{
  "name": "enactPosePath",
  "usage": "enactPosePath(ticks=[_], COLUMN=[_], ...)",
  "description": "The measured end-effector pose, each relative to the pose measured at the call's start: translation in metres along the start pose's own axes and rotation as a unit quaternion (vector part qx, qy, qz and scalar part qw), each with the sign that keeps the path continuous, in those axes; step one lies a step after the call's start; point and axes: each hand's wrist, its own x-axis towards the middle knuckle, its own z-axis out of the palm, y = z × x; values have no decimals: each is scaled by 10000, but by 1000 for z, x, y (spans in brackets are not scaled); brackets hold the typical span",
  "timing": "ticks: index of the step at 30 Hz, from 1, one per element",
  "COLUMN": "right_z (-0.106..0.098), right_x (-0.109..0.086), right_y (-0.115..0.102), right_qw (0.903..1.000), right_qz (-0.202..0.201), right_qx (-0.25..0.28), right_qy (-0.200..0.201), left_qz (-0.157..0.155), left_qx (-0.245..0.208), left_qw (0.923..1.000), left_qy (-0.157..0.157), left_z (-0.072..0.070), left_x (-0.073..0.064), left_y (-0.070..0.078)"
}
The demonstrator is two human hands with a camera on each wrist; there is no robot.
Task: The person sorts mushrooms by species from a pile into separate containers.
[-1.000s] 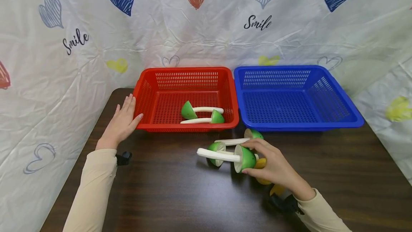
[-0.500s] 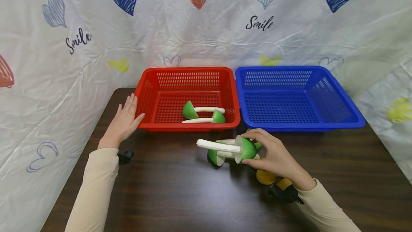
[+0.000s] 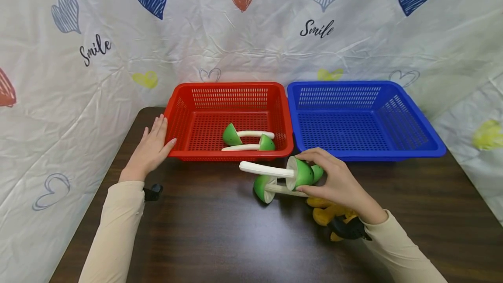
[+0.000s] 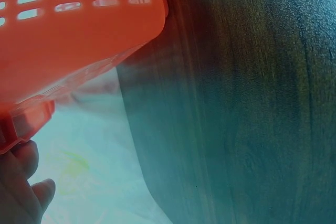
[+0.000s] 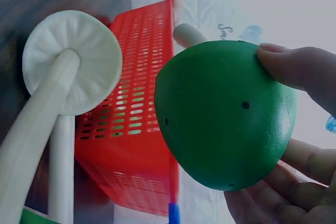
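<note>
My right hand (image 3: pixel 338 182) pinches the green cap of a toy mushroom (image 3: pixel 301 174) between thumb and fingers, its white stem pointing left. In the right wrist view the held mushroom's cap (image 5: pixel 226 116) is green with small dark dots. Below it on the table lies another green-capped mushroom (image 3: pixel 265 189), and a further green cap (image 3: pixel 317 173) shows partly behind the held one. My left hand (image 3: pixel 147 150) rests with straight fingers against the left side of the red basket (image 3: pixel 228 155). Inside that basket lie two more mushrooms (image 3: pixel 232 135).
A blue basket (image 3: pixel 369 154) stands right beside the red one. Yellow-orange objects (image 3: pixel 324 213) lie under my right wrist, partly hidden. The dark wooden table (image 3: pixel 220 239) ends at a white cloth (image 3: pixel 251 47) printed with hearts.
My right hand has lifted the mushroom up and away from me, toward the baskets. The left hand stays at the red basket's side.
</note>
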Motion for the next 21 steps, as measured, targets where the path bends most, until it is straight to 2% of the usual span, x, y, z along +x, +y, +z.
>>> enactPosePath(ticks=[7, 14, 21], right_z=[-2, -1, 2], right_x=[8, 14, 20], right_y=[-1, 0, 0], right_qw=[9998, 9997, 9993], right_qz=[-96, 7, -53], right_qx=[129, 232, 344], right_qy=[116, 15, 168], left_qz=[35, 14, 36], left_qx=[23, -8, 32], left_qw=[10000, 10000, 10000], left_qy=[59, 37, 74], left_z=[0, -1, -2], left_x=[0, 0, -1], left_y=[0, 2, 3])
